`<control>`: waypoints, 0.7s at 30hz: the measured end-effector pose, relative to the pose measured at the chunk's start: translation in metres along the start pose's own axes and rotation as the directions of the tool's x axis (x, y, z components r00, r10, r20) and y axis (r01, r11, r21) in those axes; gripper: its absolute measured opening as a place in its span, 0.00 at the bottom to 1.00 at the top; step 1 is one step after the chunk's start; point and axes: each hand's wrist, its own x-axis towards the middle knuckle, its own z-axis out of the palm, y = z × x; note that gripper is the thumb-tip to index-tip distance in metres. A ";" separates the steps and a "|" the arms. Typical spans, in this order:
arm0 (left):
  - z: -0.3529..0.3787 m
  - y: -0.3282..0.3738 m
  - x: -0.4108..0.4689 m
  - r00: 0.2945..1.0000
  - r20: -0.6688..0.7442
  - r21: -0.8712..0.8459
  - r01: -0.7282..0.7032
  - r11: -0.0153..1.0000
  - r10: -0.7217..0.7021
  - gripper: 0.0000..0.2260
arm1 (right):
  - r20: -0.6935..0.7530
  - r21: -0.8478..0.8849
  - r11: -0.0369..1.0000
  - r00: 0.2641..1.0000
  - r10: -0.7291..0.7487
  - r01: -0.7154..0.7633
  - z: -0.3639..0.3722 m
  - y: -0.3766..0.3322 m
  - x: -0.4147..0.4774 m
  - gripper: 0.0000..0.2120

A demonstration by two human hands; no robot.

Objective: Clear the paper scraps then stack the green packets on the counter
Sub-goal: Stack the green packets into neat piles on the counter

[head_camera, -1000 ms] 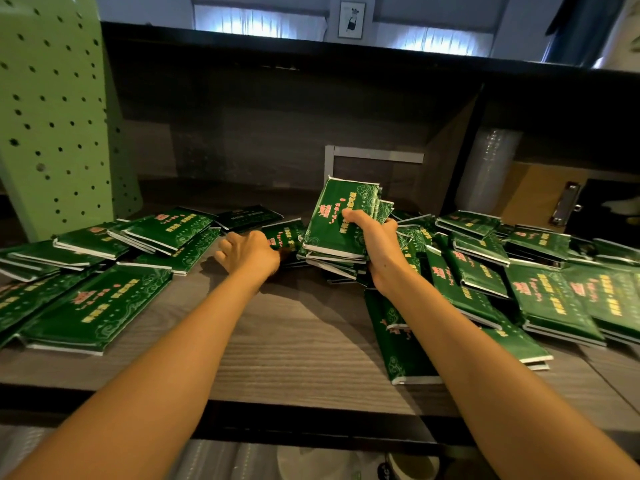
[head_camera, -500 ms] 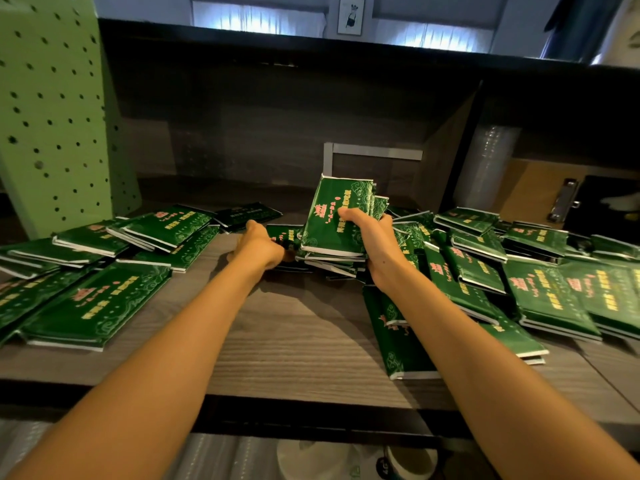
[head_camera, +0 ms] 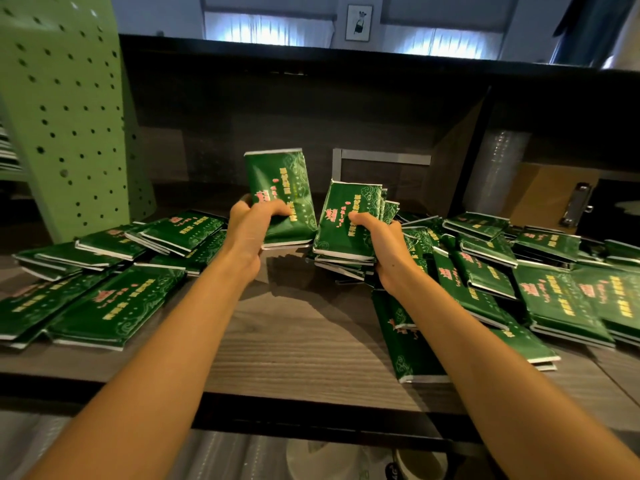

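left hand (head_camera: 250, 227): fingers clamped on one green packet (head_camera: 281, 195), frame centre, long axis near upright, tilted left
right hand (head_camera: 382, 244): thumb pinning tilted stack (head_camera: 349, 221), several packets, count unclear
counter (head_camera: 294, 341): loose packets both sides

The green packets (head_camera: 282, 199) carry pink and yellow print, too blurred to read.

green packets (head_camera: 114, 306) scattered flat, one packet (head_camera: 282, 199) raised upright.
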 end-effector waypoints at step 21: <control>0.001 -0.006 -0.015 0.901 0.421 0.093 0.067 0.993 -0.100 0.26 | 0.358 -0.017 0.992 0.927 -0.114 0.128 0.016 -0.003 -0.034 0.55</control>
